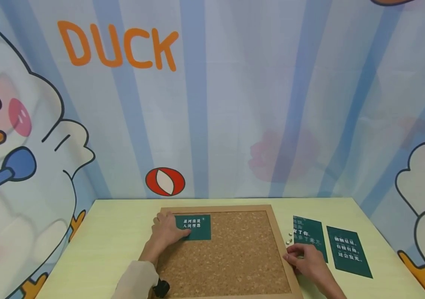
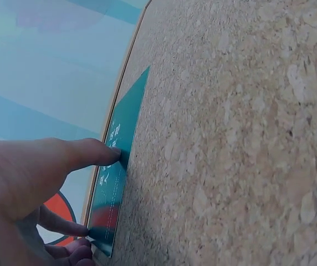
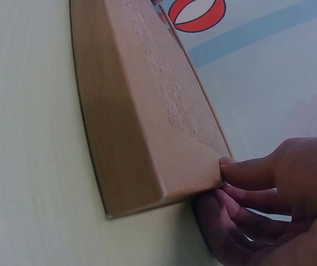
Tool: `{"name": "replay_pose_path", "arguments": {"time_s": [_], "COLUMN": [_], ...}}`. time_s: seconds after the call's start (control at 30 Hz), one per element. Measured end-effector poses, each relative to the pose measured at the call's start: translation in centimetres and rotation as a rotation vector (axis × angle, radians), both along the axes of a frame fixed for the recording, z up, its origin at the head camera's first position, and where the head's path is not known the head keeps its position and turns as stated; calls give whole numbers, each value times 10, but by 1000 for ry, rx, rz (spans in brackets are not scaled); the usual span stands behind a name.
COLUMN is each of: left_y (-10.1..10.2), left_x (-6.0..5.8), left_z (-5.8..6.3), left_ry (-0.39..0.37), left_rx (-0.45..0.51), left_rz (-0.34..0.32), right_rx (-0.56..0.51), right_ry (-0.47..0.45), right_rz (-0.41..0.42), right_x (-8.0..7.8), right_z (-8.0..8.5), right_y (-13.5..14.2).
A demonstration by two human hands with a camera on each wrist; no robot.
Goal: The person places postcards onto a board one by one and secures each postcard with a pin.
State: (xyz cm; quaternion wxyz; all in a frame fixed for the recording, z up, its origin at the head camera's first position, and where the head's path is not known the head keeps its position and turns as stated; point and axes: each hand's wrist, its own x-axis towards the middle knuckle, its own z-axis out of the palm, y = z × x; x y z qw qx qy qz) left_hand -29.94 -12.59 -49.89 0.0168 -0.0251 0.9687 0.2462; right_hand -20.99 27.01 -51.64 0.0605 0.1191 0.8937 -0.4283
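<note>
A framed cork board (image 1: pixel 231 265) lies on the table. On its upper left part is a green card (image 1: pixel 199 228) with white characters, close inside the wooden frame. My left hand (image 1: pixel 165 230) reaches over the card's left end. In the left wrist view its thumb (image 2: pixel 95 154) presses on the card's face, and a fingertip touches the corner by the frame. My right hand (image 1: pixel 311 263) grips the board's right edge. The right wrist view shows its thumb (image 3: pixel 252 172) on top of the wooden frame (image 3: pixel 189 172) and curled fingers against the outer side.
Right of the board lie two more green cards: a nearer one (image 1: pixel 309 232), partly behind my right hand, and a farther one (image 1: pixel 348 251). Several small shiny beads or pins (image 1: pixel 289 240) sit beside the board. A striped duck-print cloth (image 1: pixel 231 104) rises behind the table (image 1: pixel 81 245).
</note>
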Motion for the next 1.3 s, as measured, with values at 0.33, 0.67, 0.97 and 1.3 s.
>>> {"name": "replay_pose_path", "arguments": {"time_s": [0.33, 0.67, 0.97, 1.3], "left_y": [-8, -15, -18, -19], "left_x": [-3, 1, 2, 0], "left_z": [-7, -11, -15, -21], "left_ry": [76, 91, 70, 72], "left_rx": [-72, -20, 16, 42], "left_rz": [-14, 24, 24, 46], "right_rx": [0, -2, 12, -7], "right_ry": [10, 12, 12, 7], "right_rz": [8, 0, 5, 15], "right_x": [-1, 1, 0, 0], "right_z": [1, 1, -1, -1], "right_y": [1, 0, 0, 5]}}
